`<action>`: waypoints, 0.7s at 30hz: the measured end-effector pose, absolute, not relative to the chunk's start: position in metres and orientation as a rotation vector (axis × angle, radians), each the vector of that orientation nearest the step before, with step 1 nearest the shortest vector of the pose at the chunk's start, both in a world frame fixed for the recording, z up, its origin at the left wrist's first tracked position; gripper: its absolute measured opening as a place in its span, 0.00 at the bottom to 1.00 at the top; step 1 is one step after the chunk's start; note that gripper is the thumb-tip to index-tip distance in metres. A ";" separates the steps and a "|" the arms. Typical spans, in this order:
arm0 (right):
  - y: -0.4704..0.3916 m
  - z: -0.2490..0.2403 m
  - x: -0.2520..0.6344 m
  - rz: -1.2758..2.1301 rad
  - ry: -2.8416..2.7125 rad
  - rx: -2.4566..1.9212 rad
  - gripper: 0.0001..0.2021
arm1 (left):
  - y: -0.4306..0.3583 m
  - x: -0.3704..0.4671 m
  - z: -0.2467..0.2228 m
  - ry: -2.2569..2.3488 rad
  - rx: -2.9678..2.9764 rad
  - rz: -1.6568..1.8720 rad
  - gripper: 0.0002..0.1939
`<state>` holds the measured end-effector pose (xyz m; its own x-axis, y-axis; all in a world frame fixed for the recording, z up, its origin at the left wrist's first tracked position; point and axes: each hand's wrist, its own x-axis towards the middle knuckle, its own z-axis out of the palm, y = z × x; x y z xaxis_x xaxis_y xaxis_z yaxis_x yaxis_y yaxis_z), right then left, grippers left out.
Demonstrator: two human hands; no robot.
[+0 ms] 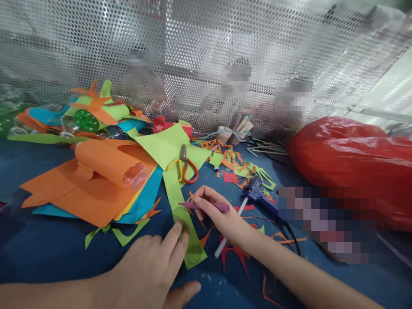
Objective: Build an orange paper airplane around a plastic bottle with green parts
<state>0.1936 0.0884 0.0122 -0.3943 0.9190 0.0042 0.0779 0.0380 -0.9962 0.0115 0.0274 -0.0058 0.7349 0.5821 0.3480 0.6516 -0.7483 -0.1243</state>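
A light-green paper strip (177, 193) lies lengthwise in front of me on the blue table. My left hand (154, 262) presses on it with the fingertips, the thumb spread away to the right. Between the thumb and fingers of my right hand (214, 210) is a purple marker pen (222, 207), its tip at the strip's surface. A faint curved outline shows near the strip's lower end. Beyond the strip, scissors with one yellow and one red handle (190, 172) rest on a larger green sheet (164, 148).
Orange sheets (93, 201) and a paper-wrapped bottle (103, 161) lie left, with more decorated bottles (96, 111) behind. Right are a blue glue gun (262, 197), paper scraps (238, 165) and a red plastic bag (347, 167). A perforated metal screen (206, 47) stands at the back.
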 end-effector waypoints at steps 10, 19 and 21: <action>0.090 0.008 0.192 1.379 -1.577 -1.090 0.13 | 0.026 0.012 -0.001 -0.996 -2.668 -0.424 0.28; 0.090 0.005 0.192 1.368 -1.608 -1.076 0.14 | 0.027 0.014 -0.006 -0.995 -2.641 -0.464 0.29; 0.090 0.005 0.192 1.379 -1.608 -1.080 0.14 | 0.027 0.014 -0.007 -0.997 -2.641 -0.448 0.29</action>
<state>0.1918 0.0901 0.0052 -0.3669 0.9302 0.0138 0.1280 0.0652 -0.9896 0.0139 0.0266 -0.0068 0.7132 0.5880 0.3816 0.6757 -0.7215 -0.1512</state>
